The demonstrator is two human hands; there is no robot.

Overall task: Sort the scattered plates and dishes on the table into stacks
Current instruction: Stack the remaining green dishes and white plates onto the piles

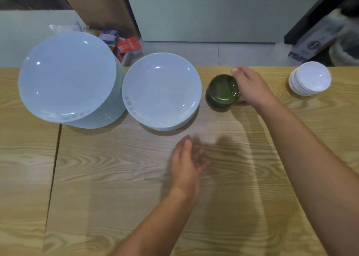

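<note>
curling round the right side of the green dish stack point(222, 92), the right hand point(250, 88) may topple it on the surface point(116, 178) if it drags. nearer than that stack, the left hand point(186, 162) hovers loose-fingered, holding nothing; white plates point(161, 92) sit left, small bowls point(310, 78) right.

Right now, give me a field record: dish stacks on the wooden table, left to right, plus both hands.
surface: light wooden table
far left: tall stack of large pale blue plates
centre: lower stack of pale blue deep plates, beside the tall one
right of centre: stack of small dark green dishes
far right: stack of small white dishes
right hand: wraps the green stack's right side, thumb at its far rim
left hand: blurred, over bare wood, holds nothing
loose dishes: none visible
</note>
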